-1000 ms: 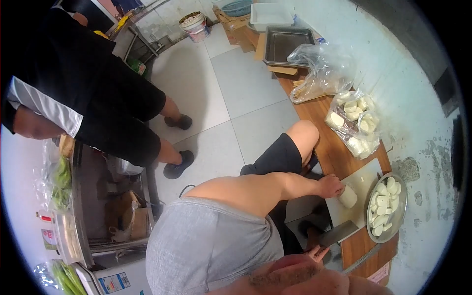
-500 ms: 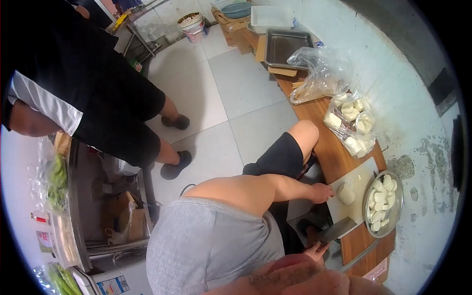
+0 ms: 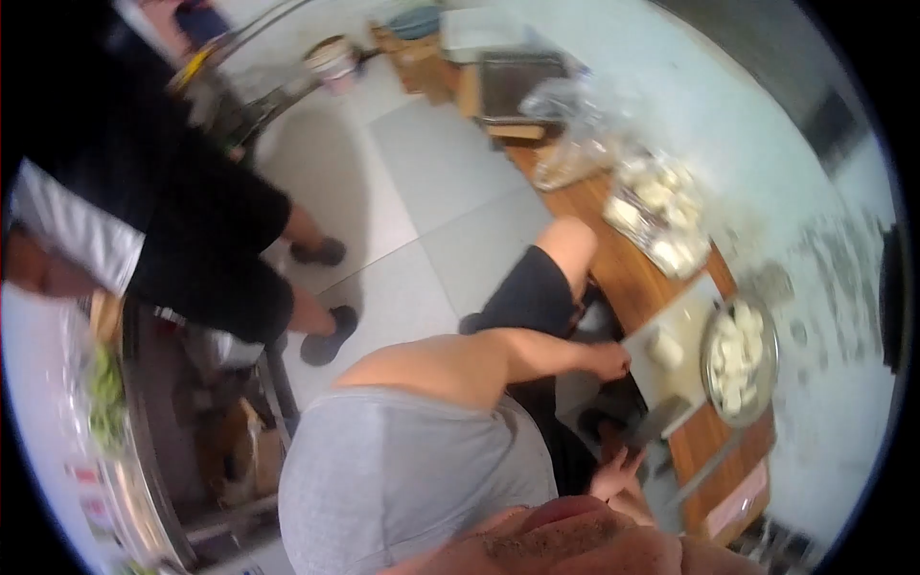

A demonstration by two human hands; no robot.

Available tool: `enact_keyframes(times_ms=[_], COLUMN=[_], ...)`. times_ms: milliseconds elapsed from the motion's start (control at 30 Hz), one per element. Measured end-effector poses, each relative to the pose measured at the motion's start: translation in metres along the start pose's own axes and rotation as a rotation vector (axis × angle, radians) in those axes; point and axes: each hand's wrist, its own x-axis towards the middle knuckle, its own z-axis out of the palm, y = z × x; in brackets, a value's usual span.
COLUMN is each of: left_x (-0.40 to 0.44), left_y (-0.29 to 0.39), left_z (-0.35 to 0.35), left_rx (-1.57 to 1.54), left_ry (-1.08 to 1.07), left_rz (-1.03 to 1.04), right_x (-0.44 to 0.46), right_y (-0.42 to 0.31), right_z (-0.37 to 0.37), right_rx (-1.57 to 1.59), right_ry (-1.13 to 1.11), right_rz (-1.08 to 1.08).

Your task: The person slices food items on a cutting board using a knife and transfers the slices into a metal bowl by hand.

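Observation:
A blurred cleaver (image 3: 656, 420) is in my right hand (image 3: 615, 477), its blade over the near edge of the white cutting board (image 3: 644, 379). My left hand (image 3: 610, 361) has its fingers curled at the board's edge; anything inside them is hidden. A rounded white piece of food (image 3: 666, 350) lies on the board, a short way from my left hand and touched by neither hand. Beside the board, a round metal dish (image 3: 711, 369) holds several white cut pieces (image 3: 736, 356).
Clear plastic bags of white pieces (image 3: 661, 206) sit farther along the wooden table (image 3: 599, 225), with a dark metal tray (image 3: 522, 86) beyond. A wall runs along the right. Another person in black shorts (image 3: 206, 230) stands at the left, near a shelf unit (image 3: 158, 422).
The view has shifted and blurred. My left hand has drawn back slightly from the white piece on the board. The cleaver stays in my right hand.

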Motion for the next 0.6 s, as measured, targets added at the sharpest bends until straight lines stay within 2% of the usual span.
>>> enact_keyframes(times_ms=[33, 67, 133, 167, 200, 233, 267, 300, 333, 367, 400, 433, 533, 600], left_x=[0.012, 0.011, 0.002, -0.019, -0.028, -0.026, -0.022, -0.023, -0.01, -0.021, -0.013, -0.002, 0.005, 0.007], left_y=[-0.008, -0.003, 0.009, 0.042, 0.042, 0.025, 0.003, -0.002, -0.03, -0.01, -0.03, -0.055, -0.063, -0.061], left_z=[0.008, 0.003, -0.023, -0.053, -0.069, -0.072, -0.074, -0.077, -0.071, -0.076, -0.072, -0.065, -0.056, -0.05], left_rx=[0.055, 0.018, -0.012, -0.045, -0.003, -0.003, 0.105, -0.03, -0.088, -0.176, -0.083, -0.17, -0.051, 0.111], left_ry=[0.085, 0.108, 0.088, 0.04, 0.044, 0.094, 0.156, 0.138, 0.157, 0.185, 0.194, 0.185, -0.038, -0.015], left_rz=[0.13, 0.094, 0.102, -0.077, -0.012, 0.017, 0.158, 0.074, 0.073, 0.01, 0.059, 0.116, -0.023, 0.147], right_x=[-0.006, -0.006, -0.006, -0.006, -0.007, -0.014, -0.014, -0.016, -0.017, -0.017, -0.018, -0.019, -0.017, -0.01], right_y=[-0.011, -0.025, -0.006, 0.004, 0.0, -0.02, -0.023, -0.047, -0.044, -0.047, -0.05, -0.046, -0.051, -0.064], right_z=[-0.002, 0.002, 0.002, -0.001, -0.004, 0.006, 0.006, 0.0, 0.004, 0.002, 0.001, 0.005, 0.007, 0.001], right_rx=[0.205, 0.417, 0.344, 0.33, 0.379, 0.22, 0.044, 0.069, 0.108, 0.067, 0.035, 0.018, 0.012, 0.008], right_ry=[-0.028, -0.022, -0.043, -0.075, -0.142, 0.073, 0.098, 0.128, 0.138, 0.14, 0.13, 0.16, 0.11, 0.072], right_rz=[0.029, 0.052, 0.12, 0.157, 0.192, 0.221, 0.198, 0.249, 0.284, 0.305, 0.326, 0.316, 0.361, 0.437])
